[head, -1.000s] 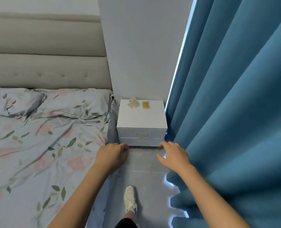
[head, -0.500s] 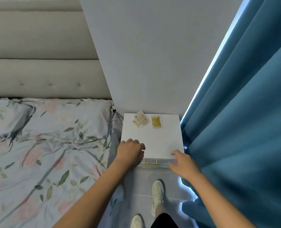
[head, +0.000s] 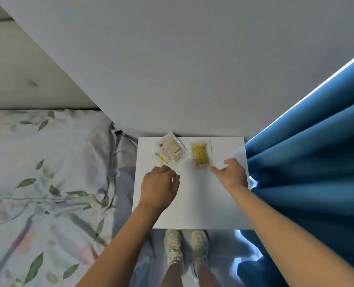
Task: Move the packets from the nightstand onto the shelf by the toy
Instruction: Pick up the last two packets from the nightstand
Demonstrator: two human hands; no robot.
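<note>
Two packets lie near the back edge of the white nightstand [head: 196, 201]: a clear packet with beige contents [head: 173, 149] on the left and a clear packet with yellow contents [head: 200, 154] to its right. My left hand [head: 159, 184] hovers just in front of the beige packet, fingers loosely curled and holding nothing. My right hand [head: 231, 172] reaches beside the yellow packet, its fingertips close to the packet's near right corner, apart from it and holding nothing. No shelf or toy is in view.
A bed with floral bedding [head: 47, 183] borders the nightstand on the left. A blue curtain [head: 308, 172] hangs against its right side, brushing my right hand. The wall [head: 182, 69] stands right behind. My feet in white shoes [head: 185, 249] are below the front edge.
I have stepped up to the nightstand and now look straight down on it. Both hands moved forward from the front edge over the top toward the packets.
</note>
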